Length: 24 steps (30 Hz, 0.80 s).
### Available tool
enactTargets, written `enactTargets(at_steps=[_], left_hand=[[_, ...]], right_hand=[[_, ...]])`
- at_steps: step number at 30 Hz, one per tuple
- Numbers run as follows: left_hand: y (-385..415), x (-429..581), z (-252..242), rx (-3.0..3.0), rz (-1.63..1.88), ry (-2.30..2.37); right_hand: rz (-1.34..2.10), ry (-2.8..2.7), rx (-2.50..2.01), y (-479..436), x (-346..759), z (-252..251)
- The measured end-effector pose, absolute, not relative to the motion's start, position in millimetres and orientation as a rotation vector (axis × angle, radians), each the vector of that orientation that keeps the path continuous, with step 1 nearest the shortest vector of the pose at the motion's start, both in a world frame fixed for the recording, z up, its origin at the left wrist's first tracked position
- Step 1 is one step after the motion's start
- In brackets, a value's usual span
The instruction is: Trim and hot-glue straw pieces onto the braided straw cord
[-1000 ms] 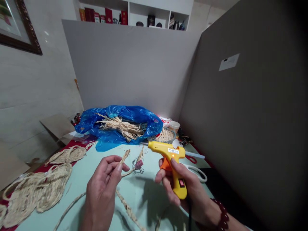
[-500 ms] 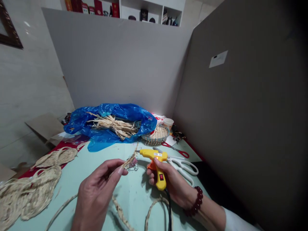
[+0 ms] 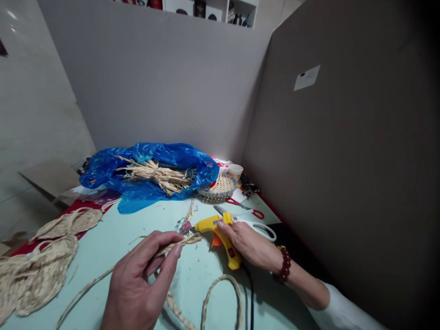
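The yellow glue gun [image 3: 227,243] (orange-triggered) points left near frayed straw [image 3: 191,239].

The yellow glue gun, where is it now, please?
The yellow glue gun is below centre in the head view, in the right hand, in front of the white-handled scissors.

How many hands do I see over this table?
2: the left hand pinches a straw strand; the right hand grasps a yellow glue gun. No others show.
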<state>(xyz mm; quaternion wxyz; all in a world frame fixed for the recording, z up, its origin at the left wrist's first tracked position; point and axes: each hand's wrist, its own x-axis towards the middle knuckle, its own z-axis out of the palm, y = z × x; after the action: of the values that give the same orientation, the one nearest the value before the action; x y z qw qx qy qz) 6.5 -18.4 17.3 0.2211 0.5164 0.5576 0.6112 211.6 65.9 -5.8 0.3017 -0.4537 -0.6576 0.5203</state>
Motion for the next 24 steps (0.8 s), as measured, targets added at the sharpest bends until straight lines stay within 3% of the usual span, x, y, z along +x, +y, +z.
enactTargets(at_steps=[4, 7, 14, 24], left_hand=[[-18, 8, 17, 1.443, 1.648, 1.516], [-19, 10, 15, 1.403, 1.603, 1.511], [-19, 13, 7, 1.473, 1.467, 1.459], [-19, 18, 6, 1.457, 1.451, 1.470]], right_hand=[[0.853, -1.982, -1.446, 57, 213, 5], [0.669, -2.078, -1.484, 49, 207, 15], [0.810, -2.132, -0.928, 35, 203, 40], [0.779, -2.069, -0.847, 27, 196, 31]])
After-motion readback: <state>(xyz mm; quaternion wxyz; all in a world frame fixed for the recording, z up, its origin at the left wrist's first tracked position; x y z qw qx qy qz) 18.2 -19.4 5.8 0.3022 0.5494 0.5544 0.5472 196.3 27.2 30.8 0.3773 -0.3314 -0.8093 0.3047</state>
